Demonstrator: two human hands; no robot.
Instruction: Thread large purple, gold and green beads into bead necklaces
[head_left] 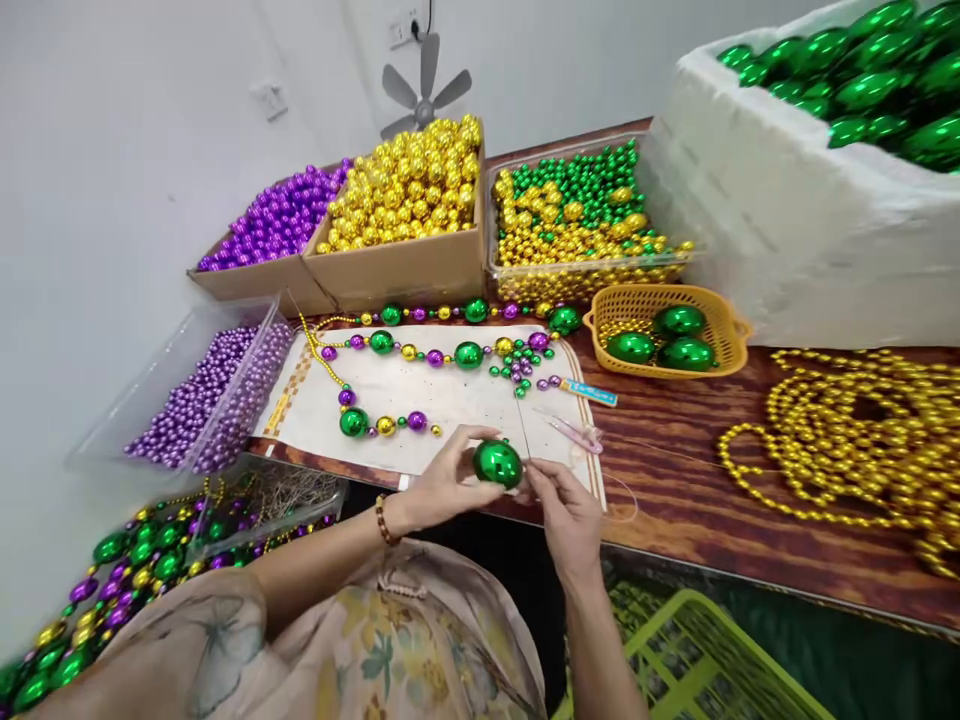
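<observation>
My left hand (457,475), with a beaded bracelet on its wrist, is closed around a large shiny green bead (497,463). Close against the bead's right side, the fingers of my right hand (559,505) pinch a thin needle (524,428), which points up and away over the mat. Just beyond lies a small pile of green and purple beads (517,365). A bead garland (435,357) of green, gold and purple curves across the white mat (352,375). Right of the pile are pink-handled thread snips (577,433) and a blue-labelled strip (591,393).
Boxes of purple beads (277,215) and gold beads (412,185) line the back, beside a bin (592,263) of mixed beads. An orange basket (667,365) holds large green beads. A foam box (780,230) and gold bead strands (847,450) stand right; a green crate (690,650) sits below.
</observation>
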